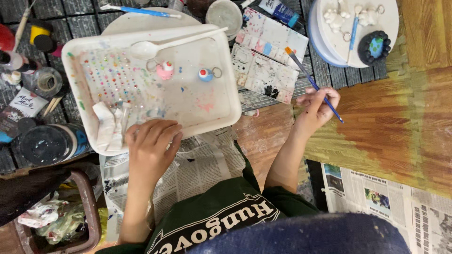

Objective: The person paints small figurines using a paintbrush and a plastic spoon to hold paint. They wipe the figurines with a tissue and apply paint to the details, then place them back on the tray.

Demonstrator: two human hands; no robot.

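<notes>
1. The right hand pinches a thin blue-handled paintbrush between thumb and fingertips, near the middle of the handle; the orange-tipped bristle end points up and away toward the paint palette.
2. The brush looks light and stiff, its handle smooth and perhaps slick with paint, so a hold close to the ferrule would likely steer it best.
3. The left hand lies flat, fingers together, on the near rim of the white plastic tray; nothing is pinched in it.
4. The tray looks light, rigid and paint-smeared; I judge it would slide easily on the newspaper under it unless pressed down at the rim.
5. Two small painted figurine keyrings stand in the tray: one pink, one blue. They look small, hard and possibly brittle, best taken by the body, not the ring.
6. One white plastic spoon lies across the tray's far part.
7. One crumpled white tissue rests just left of the left hand.
8. One round white board sits far right, well apart from the tray, and bears one dark blue-and-green piece and several unpainted white pieces.
</notes>
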